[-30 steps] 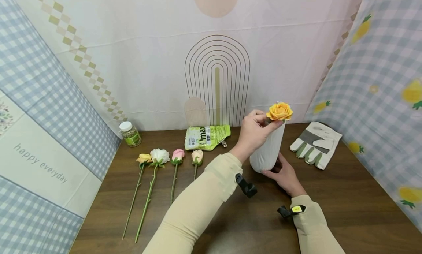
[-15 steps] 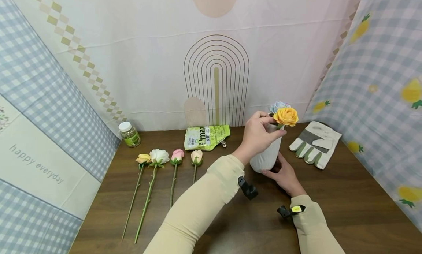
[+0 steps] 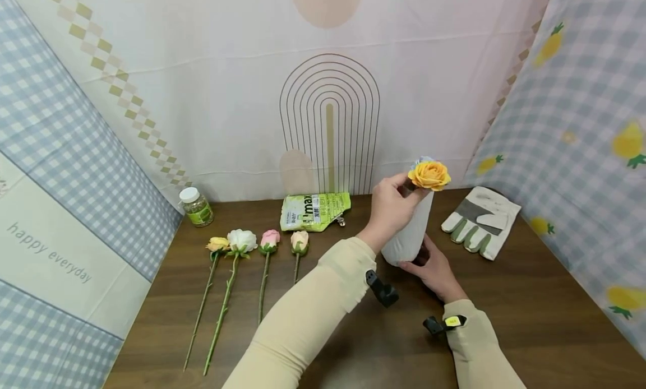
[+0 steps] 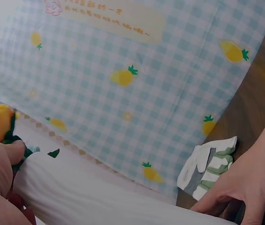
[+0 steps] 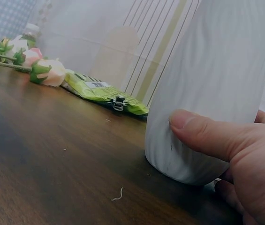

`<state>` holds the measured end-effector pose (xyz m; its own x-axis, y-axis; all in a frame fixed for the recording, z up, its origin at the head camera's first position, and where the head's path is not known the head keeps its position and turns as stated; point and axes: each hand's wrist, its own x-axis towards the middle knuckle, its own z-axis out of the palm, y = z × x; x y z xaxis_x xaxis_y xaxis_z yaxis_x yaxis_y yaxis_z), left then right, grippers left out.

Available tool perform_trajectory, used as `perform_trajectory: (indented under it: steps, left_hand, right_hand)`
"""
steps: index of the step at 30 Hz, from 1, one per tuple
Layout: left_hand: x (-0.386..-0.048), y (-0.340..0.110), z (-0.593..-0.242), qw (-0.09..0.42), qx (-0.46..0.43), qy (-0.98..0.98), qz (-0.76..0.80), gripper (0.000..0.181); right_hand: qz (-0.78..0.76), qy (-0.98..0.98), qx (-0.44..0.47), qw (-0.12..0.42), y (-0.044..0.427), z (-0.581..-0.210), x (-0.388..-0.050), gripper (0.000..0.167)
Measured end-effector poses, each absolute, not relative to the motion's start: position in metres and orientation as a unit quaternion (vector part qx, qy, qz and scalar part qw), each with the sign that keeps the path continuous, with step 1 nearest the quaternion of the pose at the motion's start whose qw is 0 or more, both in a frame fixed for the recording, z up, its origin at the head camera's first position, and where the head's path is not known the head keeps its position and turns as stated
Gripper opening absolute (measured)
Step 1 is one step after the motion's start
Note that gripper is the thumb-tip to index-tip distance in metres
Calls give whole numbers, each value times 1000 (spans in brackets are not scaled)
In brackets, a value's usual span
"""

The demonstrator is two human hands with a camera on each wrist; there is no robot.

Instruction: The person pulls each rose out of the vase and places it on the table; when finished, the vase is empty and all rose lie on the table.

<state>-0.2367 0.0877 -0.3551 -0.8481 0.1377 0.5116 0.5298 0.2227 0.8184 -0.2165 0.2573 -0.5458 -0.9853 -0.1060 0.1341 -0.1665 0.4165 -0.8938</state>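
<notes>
In the head view a white vase (image 3: pixel 407 237) with a ribbed surface stands on the table right of centre. My left hand (image 3: pixel 391 207) is at its mouth and pinches a yellow rose (image 3: pixel 430 176) just below the bloom. A pale blue flower (image 3: pixel 423 161) shows partly behind that rose. Low on the vase, my right hand (image 3: pixel 436 270) grips the base; the right wrist view shows the thumb (image 5: pixel 202 133) pressed against the vase wall. The lower stem of the yellow rose is hidden.
On the left lie a small yellow flower (image 3: pixel 218 244), a white flower (image 3: pixel 242 240), a pink rose (image 3: pixel 270 239) and a peach rose (image 3: pixel 299 241). Behind them are a jar (image 3: pixel 197 207) and a clipped green bag (image 3: pixel 315 211). A work glove (image 3: pixel 481 222) lies right of the vase.
The yellow rose and my left fingers shifted right, uncovering the pale blue flower, then came back left, partly covering it. My right hand has stayed at the vase base.
</notes>
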Motion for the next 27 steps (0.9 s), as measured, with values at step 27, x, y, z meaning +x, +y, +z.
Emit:
perform_trajectory:
  steps: [27]
  left_hand:
    - [-246,72,-350,177,-198,-778,-570,13]
  right_hand:
    - [540,-837,88,27,248,-521,-205,95]
